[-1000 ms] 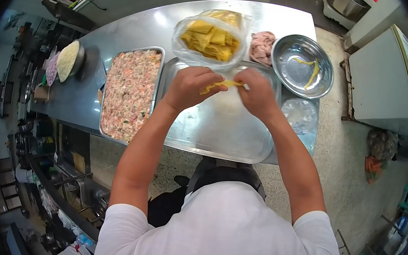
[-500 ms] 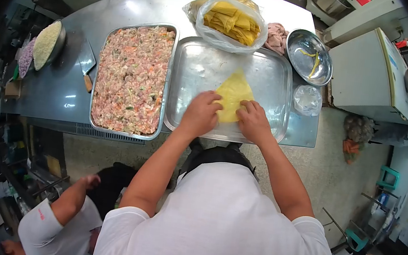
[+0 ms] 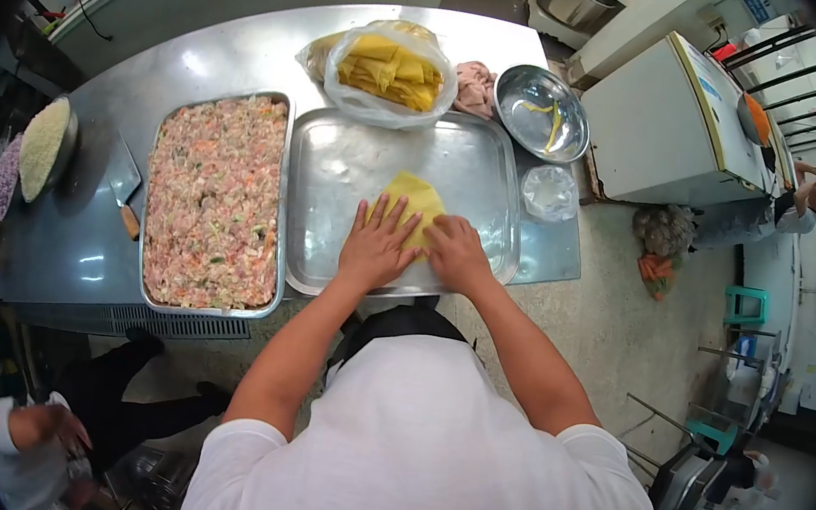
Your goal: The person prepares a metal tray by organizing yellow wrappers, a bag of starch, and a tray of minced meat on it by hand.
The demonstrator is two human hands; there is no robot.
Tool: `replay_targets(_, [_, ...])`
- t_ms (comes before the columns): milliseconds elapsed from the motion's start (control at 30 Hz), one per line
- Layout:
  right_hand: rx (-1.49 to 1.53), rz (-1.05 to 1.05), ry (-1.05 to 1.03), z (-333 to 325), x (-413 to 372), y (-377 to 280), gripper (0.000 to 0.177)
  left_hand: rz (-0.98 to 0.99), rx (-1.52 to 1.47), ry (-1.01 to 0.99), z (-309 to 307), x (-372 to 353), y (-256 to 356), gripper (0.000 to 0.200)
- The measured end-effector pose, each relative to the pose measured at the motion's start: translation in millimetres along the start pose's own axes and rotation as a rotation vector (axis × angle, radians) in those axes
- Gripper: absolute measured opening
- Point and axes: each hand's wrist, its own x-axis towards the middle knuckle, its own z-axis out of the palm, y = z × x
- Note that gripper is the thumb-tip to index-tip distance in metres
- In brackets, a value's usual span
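Note:
A yellow wrapper sheet (image 3: 415,193) lies on the shallow metal tray (image 3: 484,163). My left hand (image 3: 377,245) rests flat on its left part with the fingers spread. At the sheet's right edge, my right hand (image 3: 457,251) has its fingers bent and drawn together on it. The fingers and palms hide the sheet's lower part. Left of this tray stands a deep tray (image 3: 281,241) full of minced filling (image 3: 218,203) with orange and green bits. Behind, a clear plastic bag (image 3: 345,102) holds a stack of yellow wrappers (image 3: 389,72).
A metal bowl (image 3: 567,137) with yellow strips, a pink cloth (image 3: 474,88) and a small clear bag (image 3: 550,193) sit at the right. A cleaver (image 3: 125,177) and a bowl of pale chopped food (image 3: 43,148) are left. One person (image 3: 23,453) is at lower left, another (image 3: 801,209) far right.
My left hand has gone from bent fingers at the sheet's left edge to lying flat across it. Less of the sheet shows now. The view has shifted, and the person at left has moved.

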Motion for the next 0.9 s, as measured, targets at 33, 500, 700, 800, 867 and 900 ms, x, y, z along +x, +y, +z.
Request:
replay_targets(33, [0.047,0.001,0.01,-2.5,-1.7,4.1,0.035,-0.026,0.008,0.007,-2.2,1.6,-1.2,0.064])
replay_targets(500, [0.689,0.131,-0.38,-82.0,57.6,29.0,0.016,-0.206,-0.088,0.104,1.7,19.2,27.7,0.06])
replay_targets(700, [0.732,0.007,-0.24,-3.0,89.2,29.7,0.022,-0.242,0.027,0.11,4.8,6.5,21.0,0.065])
replay_targets(800, [0.669,0.052,-0.126,-1.9,87.3,32.2,0.023,-0.262,0.029,0.073,0.3,-3.8,22.0,0.067])
replay_targets(867, [0.614,0.132,-0.141,-14.4,99.2,30.7,0.022,-0.269,0.018,0.031,-4.1,-0.2,19.5,0.069])
replay_targets(900, [0.57,0.202,-0.187,-25.4,101.9,27.4,0.022,-0.26,-0.008,0.049,-3.9,-1.1,17.3,0.069])
